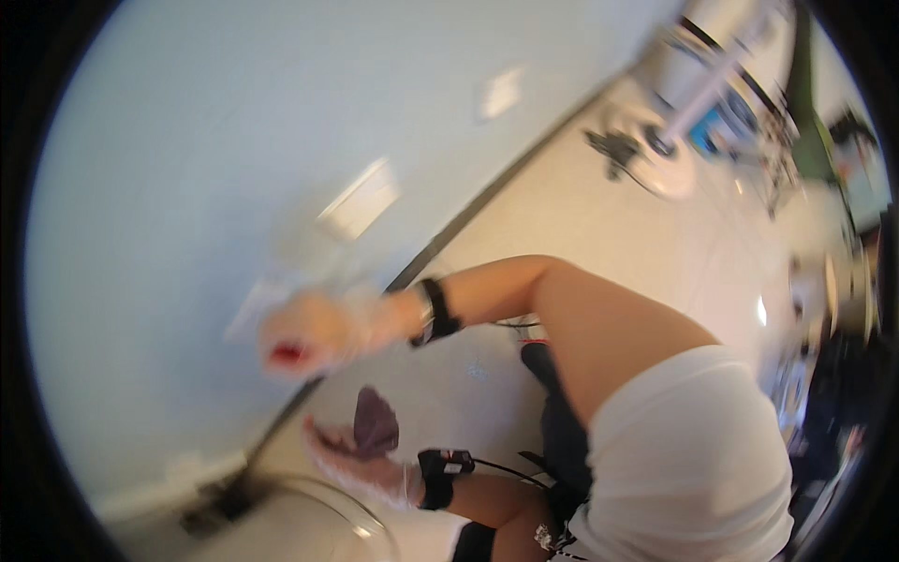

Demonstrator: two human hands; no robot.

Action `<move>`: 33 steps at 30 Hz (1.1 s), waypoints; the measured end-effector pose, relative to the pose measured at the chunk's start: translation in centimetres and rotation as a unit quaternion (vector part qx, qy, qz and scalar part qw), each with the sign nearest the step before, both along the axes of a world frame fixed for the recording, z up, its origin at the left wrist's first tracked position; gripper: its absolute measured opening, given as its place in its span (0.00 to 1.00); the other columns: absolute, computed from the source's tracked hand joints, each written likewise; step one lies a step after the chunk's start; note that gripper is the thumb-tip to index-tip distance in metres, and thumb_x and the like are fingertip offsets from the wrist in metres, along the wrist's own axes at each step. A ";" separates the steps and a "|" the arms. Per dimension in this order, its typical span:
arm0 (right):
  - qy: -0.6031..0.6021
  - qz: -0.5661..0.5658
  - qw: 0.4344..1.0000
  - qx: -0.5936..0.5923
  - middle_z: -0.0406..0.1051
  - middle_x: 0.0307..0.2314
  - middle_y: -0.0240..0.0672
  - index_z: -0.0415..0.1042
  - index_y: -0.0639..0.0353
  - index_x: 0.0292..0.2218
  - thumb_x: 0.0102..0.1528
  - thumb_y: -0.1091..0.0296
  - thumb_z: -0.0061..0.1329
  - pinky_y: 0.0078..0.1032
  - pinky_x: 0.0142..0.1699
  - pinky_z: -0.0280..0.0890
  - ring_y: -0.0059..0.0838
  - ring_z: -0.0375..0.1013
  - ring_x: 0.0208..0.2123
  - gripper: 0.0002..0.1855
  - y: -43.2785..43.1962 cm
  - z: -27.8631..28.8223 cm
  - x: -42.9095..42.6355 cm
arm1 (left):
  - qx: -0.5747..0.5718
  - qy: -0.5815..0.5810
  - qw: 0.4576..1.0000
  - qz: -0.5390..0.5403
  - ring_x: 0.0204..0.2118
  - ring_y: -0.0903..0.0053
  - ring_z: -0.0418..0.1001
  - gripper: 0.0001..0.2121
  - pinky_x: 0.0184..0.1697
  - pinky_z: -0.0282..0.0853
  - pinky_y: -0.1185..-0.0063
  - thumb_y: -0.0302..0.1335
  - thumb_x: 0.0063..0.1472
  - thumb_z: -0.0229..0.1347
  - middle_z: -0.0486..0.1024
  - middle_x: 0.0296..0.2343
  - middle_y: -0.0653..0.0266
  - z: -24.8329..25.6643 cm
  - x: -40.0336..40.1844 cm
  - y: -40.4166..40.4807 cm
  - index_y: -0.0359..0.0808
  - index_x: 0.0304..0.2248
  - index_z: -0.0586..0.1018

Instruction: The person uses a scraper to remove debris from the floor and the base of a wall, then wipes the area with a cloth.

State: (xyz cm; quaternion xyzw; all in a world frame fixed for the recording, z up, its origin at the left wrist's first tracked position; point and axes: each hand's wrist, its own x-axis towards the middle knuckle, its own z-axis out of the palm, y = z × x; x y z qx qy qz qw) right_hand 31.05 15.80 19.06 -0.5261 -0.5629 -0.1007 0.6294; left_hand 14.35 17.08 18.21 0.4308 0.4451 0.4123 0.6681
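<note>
My right hand (305, 334), in a clear plastic glove with a black strap on the wrist, is raised in front of the pale blue wall (175, 175). Its fingers look curled, and motion blur hides whether it holds anything. A red patch shows at its fingers; I cannot tell whether this is nails or an object. Lower down, my left hand (344, 460), also in a clear glove, has its palm turned up. A crumpled purple-brown piece, probably cloth (376, 425), rests in that palm and stands up above it. A small black device (449, 464) is strapped to the left wrist.
White wall plates (362, 200) sit on the wall above a dark baseboard (463, 214). Near my left hand is a blurred curved rim (351, 502). On the tiled floor (562, 218), a white round-based stand (664, 165) has dark items beside it. Cluttered furniture lines the right edge.
</note>
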 end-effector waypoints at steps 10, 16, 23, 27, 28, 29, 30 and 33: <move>0.014 0.143 0.982 -0.123 0.68 0.21 0.31 0.66 0.53 0.26 0.50 0.58 0.45 0.29 0.26 0.61 0.36 0.68 0.23 0.09 0.6 -3.3 -5.4 | 0.188 0.042 0.977 -0.092 0.15 0.89 0.49 0.10 0.17 0.46 0.88 0.35 0.57 0.50 0.53 0.16 0.75 -0.3 0.1 -0.9 0.36 0.28 0.72; -0.006 0.153 0.977 -0.146 0.69 0.23 0.32 0.66 0.53 0.27 0.50 0.55 0.44 0.31 0.27 0.62 0.38 0.70 0.25 0.11 1.7 -4.2 -5.0 | 0.217 0.045 0.971 -0.092 0.15 0.89 0.50 0.11 0.17 0.47 0.89 0.36 0.56 0.49 0.54 0.16 0.74 0.1 0.5 -0.1 0.35 0.29 0.72; -0.019 0.143 0.978 -0.150 0.70 0.23 0.32 0.66 0.53 0.28 0.50 0.56 0.45 0.31 0.27 0.63 0.38 0.70 0.25 0.11 1.4 -4.6 -4.5 | 0.242 0.049 0.964 -0.097 0.15 0.89 0.52 0.13 0.17 0.48 0.89 0.37 0.56 0.49 0.56 0.16 0.73 0.3 0.2 -0.2 0.34 0.31 0.72; 0.009 0.154 0.977 -0.150 0.70 0.23 0.32 0.66 0.52 0.29 0.50 0.57 0.44 0.32 0.27 0.63 0.38 0.70 0.25 0.10 1.1 -4.4 -4.7 | 0.253 0.053 0.961 -0.097 0.15 0.89 0.53 0.14 0.17 0.48 0.89 0.37 0.56 0.49 0.57 0.16 0.73 0.4 -0.1 -0.2 0.33 0.32 0.72; 0.010 0.150 0.979 -0.141 0.70 0.24 0.32 0.66 0.51 0.30 0.50 0.57 0.44 0.32 0.27 0.63 0.38 0.70 0.25 0.09 1.2 -4.4 -4.8 | 0.255 0.054 0.961 -0.097 0.15 0.89 0.53 0.14 0.17 0.48 0.89 0.37 0.56 0.49 0.57 0.16 0.73 0.4 -0.2 -0.2 0.33 0.33 0.72; 0.011 0.145 0.980 -0.132 0.70 0.24 0.32 0.65 0.51 0.31 0.50 0.57 0.44 0.32 0.27 0.63 0.38 0.70 0.25 0.09 1.2 -4.4 -4.9 | 0.257 0.055 0.960 -0.096 0.15 0.89 0.53 0.14 0.16 0.48 0.89 0.38 0.56 0.49 0.58 0.16 0.72 0.5 -0.3 -0.3 0.33 0.33 0.72; 0.012 0.145 0.980 -0.133 0.70 0.24 0.32 0.65 0.51 0.31 0.50 0.57 0.44 0.32 0.27 0.63 0.38 0.70 0.25 0.09 1.3 -4.7 -5.0 | 0.256 0.055 0.960 -0.097 0.15 0.89 0.53 0.15 0.16 0.49 0.89 0.38 0.56 0.49 0.58 0.16 0.72 0.4 -0.4 -0.3 0.33 0.33 0.72; -0.029 0.111 0.989 -0.091 0.71 0.24 0.32 0.65 0.51 0.32 0.51 0.58 0.44 0.33 0.27 0.63 0.38 0.71 0.25 0.10 1.5 -5.0 -5.1 | 0.259 0.058 0.959 -0.100 0.15 0.88 0.54 0.15 0.16 0.49 0.89 0.38 0.56 0.49 0.59 0.16 0.72 0.4 -0.6 -0.4 0.32 0.34 0.72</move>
